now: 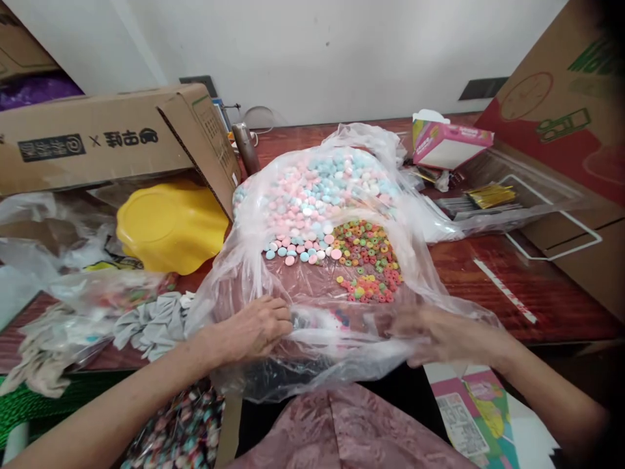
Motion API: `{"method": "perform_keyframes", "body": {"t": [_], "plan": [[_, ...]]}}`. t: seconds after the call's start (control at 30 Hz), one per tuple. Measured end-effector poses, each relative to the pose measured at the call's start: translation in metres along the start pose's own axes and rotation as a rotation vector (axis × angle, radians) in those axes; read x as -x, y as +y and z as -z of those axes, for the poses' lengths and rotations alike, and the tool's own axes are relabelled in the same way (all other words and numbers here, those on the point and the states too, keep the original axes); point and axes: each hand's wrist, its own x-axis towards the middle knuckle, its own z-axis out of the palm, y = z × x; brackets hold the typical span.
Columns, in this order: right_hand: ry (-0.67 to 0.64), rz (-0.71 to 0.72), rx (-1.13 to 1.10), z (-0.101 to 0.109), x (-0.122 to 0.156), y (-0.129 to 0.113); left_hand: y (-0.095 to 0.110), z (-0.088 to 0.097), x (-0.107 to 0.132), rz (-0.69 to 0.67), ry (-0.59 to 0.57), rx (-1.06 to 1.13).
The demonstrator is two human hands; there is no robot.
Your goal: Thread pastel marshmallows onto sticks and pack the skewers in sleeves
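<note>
A large clear plastic bag (234, 260) lies spread on the table, its near end hanging over the front edge toward my lap. Inside it is a heap of round pink, blue and white candies (303, 208). Small colourful ring-shaped pieces (371, 260) sit at their right, in red, green, yellow and orange. My left hand (261, 326) is closed on the near part of the bag, fingers curled in the film. At the bag's right near side is my right hand (434, 332), touching the film; motion blurs its fingers.
A cardboard box (97, 137) and a yellow wavy-edged bowl (168, 228) stand left, beside grey cloth (153, 326). A dark flask (245, 148) stands behind. At right are a pink carton (449, 143), gold twist ties (491, 195) and a large box (571, 124).
</note>
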Motion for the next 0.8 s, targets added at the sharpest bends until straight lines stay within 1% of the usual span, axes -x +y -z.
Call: {"method": "perform_keyframes", "body": {"t": [0.03, 0.07, 0.1, 0.13, 0.17, 0.2, 0.23, 0.33, 0.4, 0.5, 0.57, 0.7, 0.8], "plan": [[0.023, -0.043, -0.091, 0.001, -0.006, 0.005, 0.001, -0.005, 0.001, 0.004, -0.034, 0.018], [0.123, -0.113, -0.149, 0.000, -0.012, 0.011, 0.001, -0.009, 0.003, 0.017, -0.056, 0.030], [0.254, -0.178, -0.180, -0.002, -0.019, 0.018, 0.001, -0.012, 0.004, 0.037, -0.066, 0.037], [0.377, -0.227, -0.196, -0.007, -0.025, 0.025, 0.002, -0.014, 0.005, 0.061, -0.064, 0.036], [0.466, -0.248, -0.201, -0.013, -0.031, 0.032, 0.002, -0.016, 0.007, 0.076, -0.057, 0.035], [0.504, -0.240, -0.201, -0.021, -0.036, 0.037, 0.003, -0.018, 0.009, 0.082, -0.050, 0.032], [0.507, -0.216, -0.188, -0.029, -0.041, 0.041, 0.004, -0.020, 0.011, 0.082, -0.044, 0.031], [0.409, -0.130, -0.062, -0.051, -0.053, 0.045, 0.007, -0.027, 0.016, 0.068, -0.030, 0.027], [0.332, -0.141, 0.070, -0.059, -0.061, 0.042, 0.009, -0.030, 0.018, 0.071, -0.014, 0.030], [0.236, -0.188, 0.200, -0.063, -0.069, 0.031, 0.010, -0.029, 0.023, 0.082, 0.027, 0.039], [0.169, -0.166, 0.185, -0.061, -0.069, 0.022, 0.009, -0.028, 0.026, 0.084, 0.055, 0.036], [0.029, -0.086, 0.028, -0.048, -0.059, 0.002, 0.008, -0.027, 0.034, 0.116, 0.059, -0.017], [0.016, -0.063, -0.025, -0.034, -0.050, -0.017, 0.007, -0.030, 0.037, 0.149, 0.057, -0.100]]}}
